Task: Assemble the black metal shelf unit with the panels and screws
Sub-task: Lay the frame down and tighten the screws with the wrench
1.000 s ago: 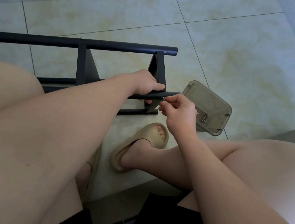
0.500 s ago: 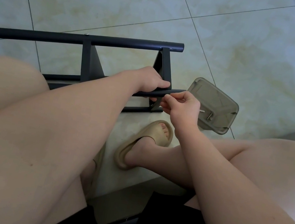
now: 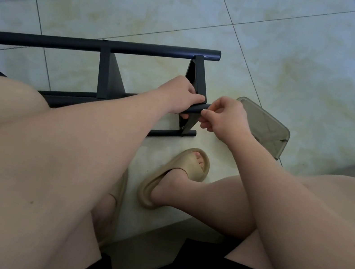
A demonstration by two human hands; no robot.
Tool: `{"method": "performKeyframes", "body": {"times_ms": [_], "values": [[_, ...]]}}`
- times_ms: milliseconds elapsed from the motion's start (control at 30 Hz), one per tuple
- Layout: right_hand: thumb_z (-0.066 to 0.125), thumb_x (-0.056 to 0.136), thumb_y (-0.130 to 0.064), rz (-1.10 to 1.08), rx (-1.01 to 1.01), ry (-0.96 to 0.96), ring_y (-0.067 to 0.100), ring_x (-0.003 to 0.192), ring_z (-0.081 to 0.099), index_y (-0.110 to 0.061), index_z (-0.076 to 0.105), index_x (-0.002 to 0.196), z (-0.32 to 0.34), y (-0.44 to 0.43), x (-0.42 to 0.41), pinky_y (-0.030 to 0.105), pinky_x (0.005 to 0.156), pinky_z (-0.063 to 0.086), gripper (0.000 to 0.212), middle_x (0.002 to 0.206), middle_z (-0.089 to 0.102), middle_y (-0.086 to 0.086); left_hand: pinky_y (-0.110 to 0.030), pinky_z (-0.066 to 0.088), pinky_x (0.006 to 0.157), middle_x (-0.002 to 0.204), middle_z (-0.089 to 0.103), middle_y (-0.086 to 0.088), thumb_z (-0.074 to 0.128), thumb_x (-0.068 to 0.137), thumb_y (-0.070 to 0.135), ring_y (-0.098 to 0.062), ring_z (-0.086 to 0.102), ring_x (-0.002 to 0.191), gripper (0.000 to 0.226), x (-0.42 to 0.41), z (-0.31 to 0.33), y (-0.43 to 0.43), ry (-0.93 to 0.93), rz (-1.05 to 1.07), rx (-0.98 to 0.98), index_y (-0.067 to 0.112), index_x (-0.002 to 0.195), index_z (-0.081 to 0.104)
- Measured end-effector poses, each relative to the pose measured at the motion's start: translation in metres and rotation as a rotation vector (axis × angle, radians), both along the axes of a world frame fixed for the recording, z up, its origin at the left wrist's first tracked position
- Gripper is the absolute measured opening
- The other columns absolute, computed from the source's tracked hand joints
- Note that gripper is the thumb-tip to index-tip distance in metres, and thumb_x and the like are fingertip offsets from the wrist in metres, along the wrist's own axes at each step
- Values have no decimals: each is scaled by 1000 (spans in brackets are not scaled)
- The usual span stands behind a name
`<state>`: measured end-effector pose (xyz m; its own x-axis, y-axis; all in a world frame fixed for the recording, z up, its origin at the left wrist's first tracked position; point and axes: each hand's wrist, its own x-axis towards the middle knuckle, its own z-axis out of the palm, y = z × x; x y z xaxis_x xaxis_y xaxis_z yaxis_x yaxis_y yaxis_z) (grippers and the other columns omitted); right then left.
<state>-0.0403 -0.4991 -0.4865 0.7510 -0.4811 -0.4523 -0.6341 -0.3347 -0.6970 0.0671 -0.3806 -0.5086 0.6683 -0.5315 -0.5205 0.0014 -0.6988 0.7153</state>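
With two crosspieces (image 3: 102, 73) joined, the black shelf frame (image 3: 139, 50) lies sideways on the floor (image 3: 303, 61) as the left hand (image 3: 178, 96) grips a rail (image 3: 196, 109) and the right hand (image 3: 224, 119) pinches its end, fastening apparently unfinished.

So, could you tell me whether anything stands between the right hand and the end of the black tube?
Nothing visible does. The right hand touches the end of the black tube, which the left hand grips just behind. The plastic tray lies beyond, on the floor.
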Motion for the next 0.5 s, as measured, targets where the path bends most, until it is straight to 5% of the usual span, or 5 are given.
{"method": "performKeyframes", "body": {"times_ms": [100,167,400,500], "values": [[76,87,-19,74,-109,10,10,59,70,-19,51,105,2,-5,20,27,54,53,31,73,73,1,-28,46,62,56,69,0,59,93,40,-7,59,44,41,15,2,5,-16,17,16,3,98,73],[78,86,-23,148,-150,17,11,62,70,-19,55,117,3,-6,36,27,61,55,39,77,73,2,-24,43,55,55,69,1,58,94,41,-4,57,41,40,27,4,10,-32,25,29,4,97,74],[78,87,-23,240,-193,-6,7,56,62,-11,67,115,-1,-3,90,34,73,59,33,79,70,5,-30,43,66,68,74,-9,55,94,40,-8,58,52,40,68,8,24,-72,58,45,3,96,70],[77,87,-29,275,-241,-3,8,64,65,-14,67,118,-2,-7,99,29,67,55,35,78,69,1,-29,41,60,65,73,-6,55,93,39,-3,56,43,37,76,9,21,-78,73,48,6,92,71]]}}
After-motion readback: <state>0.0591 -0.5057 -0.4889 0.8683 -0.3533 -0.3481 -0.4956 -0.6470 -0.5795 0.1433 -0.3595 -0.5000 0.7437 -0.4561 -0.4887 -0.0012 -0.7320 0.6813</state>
